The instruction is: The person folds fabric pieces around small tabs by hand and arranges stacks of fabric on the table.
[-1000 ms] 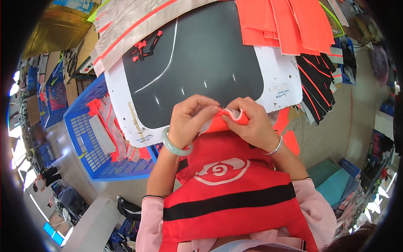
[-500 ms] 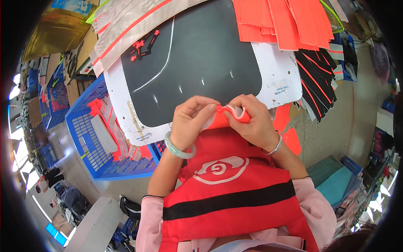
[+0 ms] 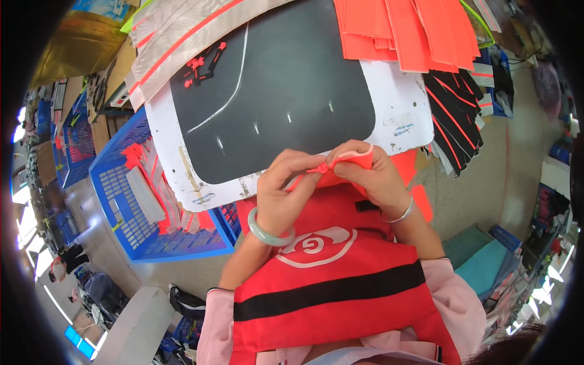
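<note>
Close in front of my red apron, a piece of bright coral fabric (image 3: 359, 159) is bunched between my two hands, its pale edge curling up on the right. My left hand (image 3: 285, 190) pinches a twisted coral bit of it between thumb and fingertips. On the other side, my right hand (image 3: 378, 182) grips the folded part, thumb on the near side. The fingertips of both hands almost meet. Beyond them lies a black board (image 3: 274, 91) with white marks, and small red and black pieces (image 3: 201, 66) rest at its upper left.
White tabletop (image 3: 398, 103) borders the board. Stacks of coral strips (image 3: 420, 30) lie at the far right, grey striped strips (image 3: 182, 42) at the far left. Black striped strips (image 3: 453, 115) hang off the right edge. A blue basket (image 3: 143, 249) holding fabric stands at left.
Both hands have drawn slightly nearer to me, with the left one turned a little. The coral fabric is now twisted at the fingertips, its pale-edged fold raised higher at the right hand.
</note>
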`<state>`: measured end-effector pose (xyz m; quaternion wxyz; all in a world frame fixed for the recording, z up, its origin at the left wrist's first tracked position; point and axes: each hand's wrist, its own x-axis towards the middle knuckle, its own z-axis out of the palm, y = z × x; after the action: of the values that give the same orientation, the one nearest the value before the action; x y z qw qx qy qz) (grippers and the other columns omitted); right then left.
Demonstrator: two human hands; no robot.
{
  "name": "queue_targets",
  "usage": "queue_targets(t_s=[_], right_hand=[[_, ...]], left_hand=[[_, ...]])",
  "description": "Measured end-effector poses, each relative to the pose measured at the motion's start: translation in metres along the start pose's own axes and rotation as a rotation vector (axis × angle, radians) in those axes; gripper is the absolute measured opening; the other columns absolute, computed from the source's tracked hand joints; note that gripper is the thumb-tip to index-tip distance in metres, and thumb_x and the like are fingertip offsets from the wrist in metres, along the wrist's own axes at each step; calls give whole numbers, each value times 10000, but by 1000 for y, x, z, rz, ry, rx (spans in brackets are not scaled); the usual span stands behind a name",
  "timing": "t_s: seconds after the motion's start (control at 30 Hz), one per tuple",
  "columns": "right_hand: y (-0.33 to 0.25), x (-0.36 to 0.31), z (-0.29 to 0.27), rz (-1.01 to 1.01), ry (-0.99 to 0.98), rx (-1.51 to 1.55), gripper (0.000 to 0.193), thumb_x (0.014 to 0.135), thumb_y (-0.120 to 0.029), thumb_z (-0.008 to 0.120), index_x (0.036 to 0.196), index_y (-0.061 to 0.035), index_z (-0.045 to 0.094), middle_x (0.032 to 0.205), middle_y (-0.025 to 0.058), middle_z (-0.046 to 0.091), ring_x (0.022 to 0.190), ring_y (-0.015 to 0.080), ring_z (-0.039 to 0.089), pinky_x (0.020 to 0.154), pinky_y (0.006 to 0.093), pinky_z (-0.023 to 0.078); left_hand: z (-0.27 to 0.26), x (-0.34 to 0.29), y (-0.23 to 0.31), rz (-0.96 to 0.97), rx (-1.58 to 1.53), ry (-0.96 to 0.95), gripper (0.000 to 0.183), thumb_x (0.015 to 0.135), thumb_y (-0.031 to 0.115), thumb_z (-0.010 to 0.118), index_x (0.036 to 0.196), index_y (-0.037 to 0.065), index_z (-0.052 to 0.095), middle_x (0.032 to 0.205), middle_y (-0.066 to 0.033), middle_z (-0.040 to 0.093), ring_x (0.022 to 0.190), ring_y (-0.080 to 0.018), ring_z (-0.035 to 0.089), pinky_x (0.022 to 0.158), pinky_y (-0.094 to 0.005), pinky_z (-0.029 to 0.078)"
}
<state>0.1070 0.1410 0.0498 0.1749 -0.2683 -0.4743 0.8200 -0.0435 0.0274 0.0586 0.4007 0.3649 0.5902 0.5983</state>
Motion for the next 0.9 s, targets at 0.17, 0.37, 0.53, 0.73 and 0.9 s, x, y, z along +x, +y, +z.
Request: queue_targets(t_s=[0.17,0.37,0.53,0.73,0.9], right_hand=[[-4,2,0,17,-43,362,38,878,0,635,864,-24,609,1003,53,623,853,94,556,731,238,439],[-28,4,12,-148,-86,-302,148,776,69,614,761,-40,516,940,68,557,766,84,484,675,223,396],[-26,3,9,-220,-68,-448,150,799,59,647,779,-38,534,948,60,562,759,75,488,658,221,395],[-19,-9,0,-295,-36,-515,180,786,77,657,937,-20,653,1005,91,633,857,174,617,744,269,485],[-9,-25,-10,-259,23,-636,87,838,-56,691,925,-51,693,889,70,683,819,246,653,736,319,516]], left_hand=[[-7,5,9,104,38,-21,282,789,-132,610,1030,-12,695,974,-106,658,871,-182,642,764,-266,510],[-9,5,19,230,236,-29,330,760,-156,598,1020,14,711,947,-108,666,818,-205,651,694,-279,523],[-5,1,20,274,346,-36,356,748,-179,590,1021,14,713,934,-117,667,800,-209,656,669,-287,527],[6,-2,0,465,361,-8,328,731,-165,630,1011,-13,706,935,-128,664,806,-239,657,667,-311,529],[11,-6,6,507,292,-134,317,712,-97,715,1015,-5,707,942,-126,665,807,-245,652,680,-322,528]])
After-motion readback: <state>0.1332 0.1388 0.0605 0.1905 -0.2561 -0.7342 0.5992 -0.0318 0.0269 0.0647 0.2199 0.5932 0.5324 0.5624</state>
